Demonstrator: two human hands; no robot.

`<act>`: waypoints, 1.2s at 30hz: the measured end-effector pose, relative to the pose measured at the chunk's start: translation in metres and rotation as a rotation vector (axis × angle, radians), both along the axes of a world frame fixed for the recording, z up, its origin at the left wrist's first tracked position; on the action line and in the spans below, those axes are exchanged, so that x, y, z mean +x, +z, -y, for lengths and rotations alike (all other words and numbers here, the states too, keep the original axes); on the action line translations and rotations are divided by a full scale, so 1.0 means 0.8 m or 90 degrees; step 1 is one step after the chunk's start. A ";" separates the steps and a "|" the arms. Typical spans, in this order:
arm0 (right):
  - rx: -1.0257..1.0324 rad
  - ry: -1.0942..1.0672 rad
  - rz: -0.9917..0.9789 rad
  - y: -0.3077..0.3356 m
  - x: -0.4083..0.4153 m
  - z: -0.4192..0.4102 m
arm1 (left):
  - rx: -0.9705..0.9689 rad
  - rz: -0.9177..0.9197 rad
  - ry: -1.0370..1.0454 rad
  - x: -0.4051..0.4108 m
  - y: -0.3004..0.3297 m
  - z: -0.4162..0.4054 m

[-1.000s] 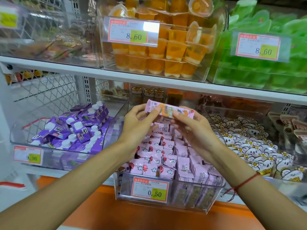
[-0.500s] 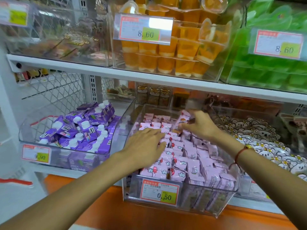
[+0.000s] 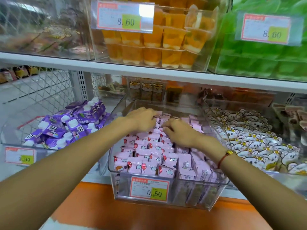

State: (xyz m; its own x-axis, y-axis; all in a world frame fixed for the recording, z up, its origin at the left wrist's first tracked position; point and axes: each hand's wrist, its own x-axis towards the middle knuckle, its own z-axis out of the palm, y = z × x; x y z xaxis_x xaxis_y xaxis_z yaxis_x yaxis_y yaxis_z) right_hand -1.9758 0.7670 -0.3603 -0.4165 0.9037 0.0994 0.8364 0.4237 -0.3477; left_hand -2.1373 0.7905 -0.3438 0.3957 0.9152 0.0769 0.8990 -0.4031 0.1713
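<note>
A clear plastic bin (image 3: pixel 214 185) on the lower shelf holds several small pink snack packets (image 3: pixel 149 163), packed in rows. Both of my hands are deep in the bin near its back. My left hand (image 3: pixel 142 120) lies over the rear rows with its fingers bent down onto the packets. My right hand (image 3: pixel 180 133) sits just right of it, its fingers curled leftward into the same rows. The fingertips of both hands are buried among the packets, so any grip is hidden. A red string bracelet (image 3: pixel 224 157) circles my right wrist.
A bin of purple spouted pouches (image 3: pixel 73 125) stands to the left, and a bin of white flower-print packets (image 3: pixel 255 141) to the right. The shelf above (image 3: pixel 149 70) carries orange jelly cups (image 3: pixel 159 47) and green jelly packs (image 3: pixel 265 63). An orange ledge (image 3: pixel 149 216) runs below.
A second ago both hands held one pink packet above the bin. The right hand set it down at the back, and both hands now work among the rear rows. The camera moved closer.
</note>
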 end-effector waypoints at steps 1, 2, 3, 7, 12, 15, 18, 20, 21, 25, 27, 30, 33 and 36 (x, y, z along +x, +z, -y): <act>0.010 -0.003 0.017 -0.001 0.003 0.001 | -0.013 -0.029 -0.012 0.001 0.000 -0.003; 0.024 -0.014 0.046 -0.002 0.006 0.001 | -0.021 -0.051 -0.019 0.001 0.001 -0.005; 0.021 -0.034 0.079 -0.004 0.010 0.003 | -0.022 -0.064 -0.020 0.001 0.001 -0.007; -0.052 -0.066 0.128 -0.011 0.018 0.012 | 0.023 -0.057 0.021 0.010 0.005 -0.019; -0.023 -0.093 0.100 -0.014 0.016 0.013 | 0.039 0.030 0.063 0.036 0.001 -0.036; -0.017 -0.112 0.082 -0.019 0.017 0.015 | 0.030 0.005 0.099 0.046 -0.009 -0.043; -0.039 -0.119 0.088 -0.018 0.017 0.015 | 0.037 0.031 0.122 0.049 -0.012 -0.045; -0.050 -0.113 0.099 -0.017 0.017 0.015 | 0.041 0.060 0.128 0.049 -0.009 -0.045; -0.055 -0.112 0.099 -0.016 0.017 0.015 | 0.037 0.078 0.132 0.048 -0.007 -0.045; -0.070 -0.110 0.102 -0.014 0.018 0.015 | 0.040 0.188 0.152 0.047 -0.001 -0.045; -0.080 -0.106 0.113 -0.012 0.019 0.015 | 0.036 0.375 0.182 0.050 0.004 -0.041; -0.083 -0.105 0.116 -0.010 0.019 0.015 | -0.020 0.687 0.250 0.049 0.012 -0.028; -0.072 -0.102 0.114 -0.009 0.018 0.015 | -0.042 0.904 0.305 0.041 0.014 -0.004; -0.077 -0.095 0.042 -0.005 0.018 0.017 | -0.010 1.012 0.318 0.032 0.020 0.030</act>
State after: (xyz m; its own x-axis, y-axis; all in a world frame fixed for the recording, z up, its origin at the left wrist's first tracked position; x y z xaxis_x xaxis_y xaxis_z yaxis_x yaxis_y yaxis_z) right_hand -1.9614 0.7531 -0.3641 -0.2794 0.9595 -0.0363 0.9096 0.2524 -0.3301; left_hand -2.1119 0.7664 -0.3274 -0.3753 0.9234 0.0800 -0.1327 -0.1389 0.9814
